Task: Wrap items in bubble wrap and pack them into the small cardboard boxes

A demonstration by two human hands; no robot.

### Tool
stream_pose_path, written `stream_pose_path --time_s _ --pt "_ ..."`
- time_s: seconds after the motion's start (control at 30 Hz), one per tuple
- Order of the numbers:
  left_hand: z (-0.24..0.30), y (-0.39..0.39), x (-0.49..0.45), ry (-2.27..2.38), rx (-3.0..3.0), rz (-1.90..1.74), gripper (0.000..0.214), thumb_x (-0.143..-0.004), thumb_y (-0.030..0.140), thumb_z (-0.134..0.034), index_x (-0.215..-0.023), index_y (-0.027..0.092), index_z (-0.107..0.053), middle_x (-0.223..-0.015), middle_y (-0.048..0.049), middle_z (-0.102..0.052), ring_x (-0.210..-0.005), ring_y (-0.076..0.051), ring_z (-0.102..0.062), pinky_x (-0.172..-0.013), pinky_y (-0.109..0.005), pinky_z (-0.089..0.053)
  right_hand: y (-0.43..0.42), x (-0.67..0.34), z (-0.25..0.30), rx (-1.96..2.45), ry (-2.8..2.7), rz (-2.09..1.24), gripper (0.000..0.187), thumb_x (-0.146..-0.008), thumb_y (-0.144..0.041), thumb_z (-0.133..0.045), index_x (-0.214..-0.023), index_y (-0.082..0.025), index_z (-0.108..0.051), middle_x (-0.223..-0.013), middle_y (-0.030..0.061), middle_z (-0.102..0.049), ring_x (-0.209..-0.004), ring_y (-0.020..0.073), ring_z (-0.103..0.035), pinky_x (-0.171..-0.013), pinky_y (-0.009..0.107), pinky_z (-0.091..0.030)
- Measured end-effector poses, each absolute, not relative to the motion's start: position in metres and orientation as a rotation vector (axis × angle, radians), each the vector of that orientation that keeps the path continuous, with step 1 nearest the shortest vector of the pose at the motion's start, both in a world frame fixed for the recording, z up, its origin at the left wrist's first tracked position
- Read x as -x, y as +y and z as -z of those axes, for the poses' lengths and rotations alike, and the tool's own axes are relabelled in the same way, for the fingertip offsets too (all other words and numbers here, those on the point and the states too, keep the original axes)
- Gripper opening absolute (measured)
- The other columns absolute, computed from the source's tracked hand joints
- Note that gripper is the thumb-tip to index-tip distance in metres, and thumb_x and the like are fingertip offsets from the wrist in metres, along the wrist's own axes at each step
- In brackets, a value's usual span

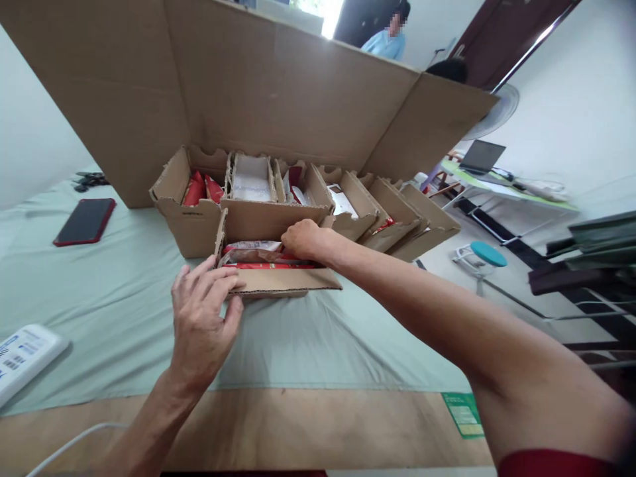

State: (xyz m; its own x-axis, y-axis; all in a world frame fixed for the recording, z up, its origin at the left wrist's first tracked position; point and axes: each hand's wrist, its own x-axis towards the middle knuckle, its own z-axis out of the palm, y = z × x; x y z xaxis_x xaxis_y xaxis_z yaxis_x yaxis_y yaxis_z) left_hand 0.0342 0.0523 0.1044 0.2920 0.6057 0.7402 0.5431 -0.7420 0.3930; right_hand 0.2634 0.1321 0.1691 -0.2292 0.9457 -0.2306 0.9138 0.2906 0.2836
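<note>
A: Steadying the small box (278, 278), the left hand (201, 324) lay spread on its near corner.
B: The right hand (303, 240)?
A: Curled inside on red packets (268, 265), packing; grip unclear. Seating them needed downward pressure.

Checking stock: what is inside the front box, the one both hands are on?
Red and white packets lie in the box. The right hand rests over their right end, hiding what is beneath it; the left hand grips the front wall. Lower layers are hidden.

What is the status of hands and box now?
Left hand grips small box front wall. Right hand inside it, on red packets. More boxes close behind.
</note>
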Motion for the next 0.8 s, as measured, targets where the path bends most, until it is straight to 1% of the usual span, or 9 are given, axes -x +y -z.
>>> stream_pose_path --time_s 0.1,0.2,0.33,0.37,0.43,0.57,0.67,0.73,0.8 --pt "-0.107 0.049 -0.031 1.112 -2.386 -1.503 0.020 -0.093 0.015 -0.060 -0.111 0.022 -0.066 -0.126 -0.0122 -0.068 -0.129 -0.033 -0.060 -0.114 -0.063 -0.040 0.116 -0.262 -0.186 -1.696 2.150 -0.132 0.023 -0.092 -0.015 -0.059 -0.098 -0.015 -0.081 -0.103 0.0174 -0.081 -0.102 0.0301 -0.076 -0.088 0.039 -0.053" --pt "-0.107 0.050 -0.024 1.156 -2.120 -1.547 0.049 -0.090 0.023 -0.067 -0.138 0.021 -0.056 -0.146 -0.0159 -0.053 -0.139 -0.032 -0.051 -0.117 -0.056 -0.041 0.072 -0.277 -0.212 -1.807 2.223 -0.294 0.024 -0.092 -0.013 -0.057 -0.102 -0.015 -0.078 -0.105 0.0152 -0.080 -0.102 0.0293 -0.075 -0.088 0.039 -0.051" --pt "-0.101 0.064 -0.017 1.142 -1.550 -1.336 0.080 -0.085 0.036 -0.071 -0.156 0.023 -0.035 -0.159 -0.0162 -0.042 -0.148 -0.034 -0.042 -0.119 -0.059 -0.039 -0.013 -0.317 -0.218 -2.456 2.419 -0.588 0.027 -0.098 -0.024 -0.052 -0.108 -0.020 -0.076 -0.106 0.0089 -0.081 -0.095 0.0258 -0.075 -0.084 0.039 -0.054" --pt "-0.100 0.069 -0.018 1.119 -1.448 -1.270 0.083 -0.084 0.037 -0.072 -0.157 0.023 -0.033 -0.162 -0.0157 -0.039 -0.150 -0.035 -0.039 -0.120 -0.059 -0.038 -0.030 -0.327 -0.210 -2.594 2.454 -0.495 0.025 -0.097 -0.027 -0.053 -0.106 -0.022 -0.076 -0.101 0.0073 -0.081 -0.089 0.0245 -0.075 -0.079 0.037 -0.055" --pt "-0.101 0.077 -0.024 1.048 -1.357 -1.193 0.087 -0.080 0.035 -0.074 -0.156 0.023 -0.034 -0.163 -0.0140 -0.039 -0.152 -0.035 -0.035 -0.123 -0.058 -0.034 -0.048 -0.340 -0.183 -2.783 2.489 -0.112 0.029 -0.091 -0.035 -0.063 -0.114 -0.021 -0.073 -0.102 0.0077 -0.081 -0.087 0.0246 -0.075 -0.070 0.035 -0.057" --pt "-0.108 0.086 -0.047 0.922 -1.345 -1.188 0.081 -0.072 0.026 -0.075 -0.148 0.022 -0.046 -0.149 -0.0114 -0.057 -0.144 -0.031 -0.048 -0.126 -0.053 -0.030 -0.026 -0.334 -0.122 -2.899 2.497 0.653 0.070 -0.077 -0.049 -0.077 -0.137 -0.019 -0.060 -0.134 0.0160 -0.069 -0.113 0.0316 -0.070 -0.077 0.039 -0.060" --pt "-0.110 0.087 -0.059 0.938 -1.329 -1.215 0.073 -0.070 0.024 -0.074 -0.140 0.020 -0.054 -0.138 -0.0098 -0.066 -0.138 -0.029 -0.054 -0.126 -0.052 -0.031 0.008 -0.317 -0.097 -2.875 2.597 1.140 0.065 -0.079 -0.054 -0.072 -0.132 -0.018 -0.060 -0.131 0.0158 -0.070 -0.114 0.0314 -0.068 -0.078 0.039 -0.059" --pt "-0.110 0.084 -0.060 0.969 -1.329 -1.227 0.072 -0.070 0.024 -0.075 -0.139 0.020 -0.056 -0.138 -0.0097 -0.066 -0.138 -0.030 -0.054 -0.125 -0.052 -0.032 0.016 -0.309 -0.091 -2.933 2.618 1.222 0.057 -0.080 -0.054 -0.070 -0.124 -0.017 -0.064 -0.121 0.0140 -0.074 -0.104 0.0297 -0.070 -0.078 0.039 -0.059" --pt "-0.108 0.075 -0.058 1.029 -1.338 -1.225 0.076 -0.069 0.023 -0.076 -0.142 0.020 -0.054 -0.141 -0.0106 -0.064 -0.137 -0.030 -0.055 -0.124 -0.052 -0.035 0.007 -0.304 -0.088 -3.006 2.604 1.147 0.051 -0.080 -0.052 -0.070 -0.118 -0.018 -0.066 -0.112 0.0120 -0.076 -0.095 0.0283 -0.071 -0.076 0.039 -0.058"
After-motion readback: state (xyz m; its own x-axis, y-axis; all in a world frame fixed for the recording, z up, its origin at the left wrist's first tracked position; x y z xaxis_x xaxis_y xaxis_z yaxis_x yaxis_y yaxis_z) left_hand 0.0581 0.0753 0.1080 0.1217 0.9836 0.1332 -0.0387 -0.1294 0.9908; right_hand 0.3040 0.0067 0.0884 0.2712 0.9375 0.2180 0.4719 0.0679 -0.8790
